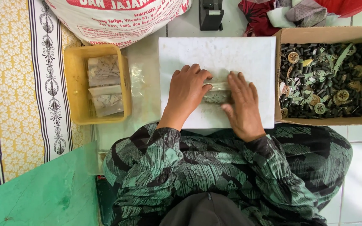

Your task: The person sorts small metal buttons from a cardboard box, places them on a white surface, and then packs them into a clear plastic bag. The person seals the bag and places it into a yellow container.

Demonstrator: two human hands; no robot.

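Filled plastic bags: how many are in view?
3. Two bags lie in the yellow tray, upper and lower; one sits on the white board between both hands. More may be hidden.

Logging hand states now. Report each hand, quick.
Left hand: fingers flat, pressing down on the small clear packet on the white board.
Right hand: also flat, pressing the same packet.

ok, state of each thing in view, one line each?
left hand: flat on small bag
right hand: flat on same bag
small clear bag: filled, pressed on white board
yellow tub: open, holds filled bags
cardboard box: open, full of small parts
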